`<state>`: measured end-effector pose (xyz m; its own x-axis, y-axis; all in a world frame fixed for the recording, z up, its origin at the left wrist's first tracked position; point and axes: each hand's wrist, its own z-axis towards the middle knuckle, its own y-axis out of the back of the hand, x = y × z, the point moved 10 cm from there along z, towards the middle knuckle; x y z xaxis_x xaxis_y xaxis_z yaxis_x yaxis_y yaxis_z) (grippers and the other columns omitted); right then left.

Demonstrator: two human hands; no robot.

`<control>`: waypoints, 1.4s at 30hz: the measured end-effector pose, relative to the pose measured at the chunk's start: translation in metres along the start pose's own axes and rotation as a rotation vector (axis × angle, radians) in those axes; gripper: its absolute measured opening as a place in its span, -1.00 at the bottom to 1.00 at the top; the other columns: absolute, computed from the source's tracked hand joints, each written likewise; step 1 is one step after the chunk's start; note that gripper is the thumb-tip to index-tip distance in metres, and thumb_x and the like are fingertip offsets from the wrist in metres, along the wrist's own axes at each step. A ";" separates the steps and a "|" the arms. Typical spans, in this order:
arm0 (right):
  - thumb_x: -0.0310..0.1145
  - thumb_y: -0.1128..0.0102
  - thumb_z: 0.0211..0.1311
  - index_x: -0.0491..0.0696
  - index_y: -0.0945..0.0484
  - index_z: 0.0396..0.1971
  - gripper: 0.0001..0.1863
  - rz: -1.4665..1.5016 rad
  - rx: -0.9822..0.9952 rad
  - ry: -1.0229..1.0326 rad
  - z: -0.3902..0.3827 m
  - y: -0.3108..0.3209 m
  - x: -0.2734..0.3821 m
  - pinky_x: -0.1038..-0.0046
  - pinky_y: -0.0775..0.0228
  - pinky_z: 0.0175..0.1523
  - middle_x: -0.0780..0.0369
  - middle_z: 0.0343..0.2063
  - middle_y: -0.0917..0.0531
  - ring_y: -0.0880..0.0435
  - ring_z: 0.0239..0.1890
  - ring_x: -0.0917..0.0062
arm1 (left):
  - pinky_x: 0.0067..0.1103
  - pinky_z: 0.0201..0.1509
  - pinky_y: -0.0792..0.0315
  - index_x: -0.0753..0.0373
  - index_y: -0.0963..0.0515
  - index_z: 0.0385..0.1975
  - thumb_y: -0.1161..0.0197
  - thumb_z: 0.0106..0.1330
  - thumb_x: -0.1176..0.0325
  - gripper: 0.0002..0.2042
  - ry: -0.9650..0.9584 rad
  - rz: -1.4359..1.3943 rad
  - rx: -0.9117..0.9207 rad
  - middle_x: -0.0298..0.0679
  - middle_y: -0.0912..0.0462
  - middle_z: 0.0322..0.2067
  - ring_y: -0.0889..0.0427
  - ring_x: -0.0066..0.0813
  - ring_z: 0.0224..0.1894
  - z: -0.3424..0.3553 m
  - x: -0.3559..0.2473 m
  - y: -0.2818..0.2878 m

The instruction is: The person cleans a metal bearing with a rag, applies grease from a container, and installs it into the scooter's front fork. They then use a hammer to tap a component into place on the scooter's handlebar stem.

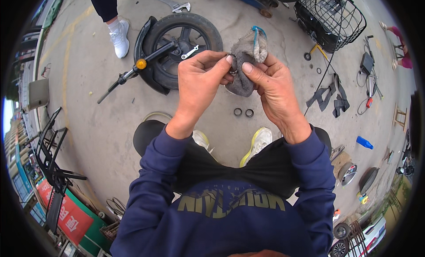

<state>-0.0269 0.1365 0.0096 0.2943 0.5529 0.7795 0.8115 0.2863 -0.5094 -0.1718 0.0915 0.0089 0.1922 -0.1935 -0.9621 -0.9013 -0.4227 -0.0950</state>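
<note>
- We see the left hand (197,80) pinching a small dark ring (233,63) between thumb and fingers; much of the ring is covered, so we cannot make out its full shape.
- We see the right hand (275,86) grasping a gray cloth (242,82) with teal trim, its thumb pressed on the front of the fabric.
- The cloth lies between our two hands, touching the ring on its left; one end hangs down below the fingertips, and the trimmed end stands out beyond them.
- Below the cloth, near our shoes (259,144), two black rings (238,112) lie side by side on the concrete ground (102,142).
- Beyond the left hand we have a wheel (211,30) lying flat, with a small silver wrench (189,52) resting on it and a large adjustable wrench (170,2) just past it.
</note>
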 end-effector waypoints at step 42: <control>-0.43 -0.41 0.28 -0.15 -0.64 -0.07 -0.74 -0.058 -0.163 0.100 0.015 0.042 0.014 0.64 -0.49 -0.29 0.30 -0.26 -0.75 -0.65 -0.36 0.72 | -0.66 -0.28 -0.60 0.48 -0.62 -0.09 -0.39 0.35 0.19 -0.61 0.199 -0.198 0.052 -0.04 -0.77 -0.29 -0.78 -0.47 -0.35 0.008 0.021 -0.005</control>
<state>0.0035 0.1682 -0.0062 0.2872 0.4562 0.8422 0.8969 0.1805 -0.4036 -0.1664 0.0969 -0.0131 0.4343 -0.2843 -0.8547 -0.8562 -0.4249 -0.2938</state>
